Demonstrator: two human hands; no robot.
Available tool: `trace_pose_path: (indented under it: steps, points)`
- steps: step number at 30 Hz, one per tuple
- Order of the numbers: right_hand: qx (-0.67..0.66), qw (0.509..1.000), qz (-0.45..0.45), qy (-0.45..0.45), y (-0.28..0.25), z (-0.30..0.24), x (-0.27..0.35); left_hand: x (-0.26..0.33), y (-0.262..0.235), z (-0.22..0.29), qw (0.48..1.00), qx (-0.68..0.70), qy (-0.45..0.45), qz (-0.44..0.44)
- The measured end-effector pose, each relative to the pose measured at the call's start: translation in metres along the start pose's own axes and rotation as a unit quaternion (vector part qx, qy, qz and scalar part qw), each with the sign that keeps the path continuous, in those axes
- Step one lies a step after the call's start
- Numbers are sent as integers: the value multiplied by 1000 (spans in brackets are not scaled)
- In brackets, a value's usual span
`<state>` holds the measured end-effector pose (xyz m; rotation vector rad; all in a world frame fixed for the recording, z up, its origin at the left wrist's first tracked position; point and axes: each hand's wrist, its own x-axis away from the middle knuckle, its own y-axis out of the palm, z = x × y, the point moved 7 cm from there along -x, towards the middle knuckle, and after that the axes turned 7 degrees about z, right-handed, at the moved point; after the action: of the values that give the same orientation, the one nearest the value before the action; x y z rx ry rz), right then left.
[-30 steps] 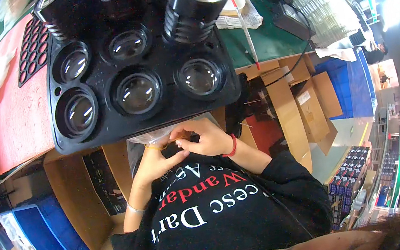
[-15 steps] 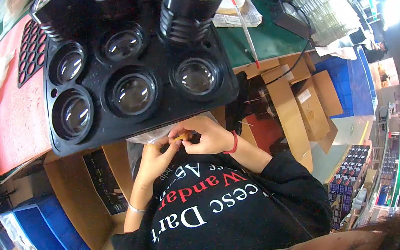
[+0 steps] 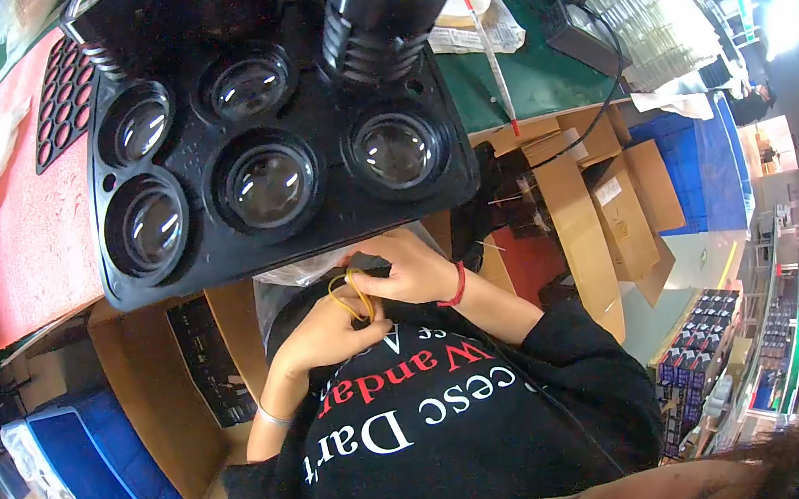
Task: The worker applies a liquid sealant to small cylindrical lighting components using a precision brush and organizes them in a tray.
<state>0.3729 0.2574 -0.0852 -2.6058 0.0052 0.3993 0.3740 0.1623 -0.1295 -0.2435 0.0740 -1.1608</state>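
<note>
A thin yellow rubber band hangs as an open loop between my two hands, close in front of my black shirt. My left hand is closed on its lower part, with the fingers curled. From the right, my right hand pinches the upper part of the loop; its fingertips are partly hidden. Just beyond the hands is the near edge of a black tray with round wells. Clear glass lenses sit in several wells, and a black ribbed cylinder with a glass top stands upright at its far right.
A clear plastic bag shows below the tray's edge. Open cardboard boxes stand below the table on both sides, with a blue bin at the lower left. A pink mat lies left of the tray; a red-and-white stick lies right.
The rubber band was bunched between the fingertips and now shows as a spread loop. My left hand has shifted lower and toward the right; my right hand has moved only slightly.
</note>
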Motion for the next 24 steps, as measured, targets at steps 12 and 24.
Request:
trace_pose_path:
  steps: [12,24]
  points:
    - [-338,902,-120,241,27,32,15,1,0,5,995,93,25,-32]
    - [-299,932,-28,205,5,34,12,22,-30,-45,934,244,-227,126]
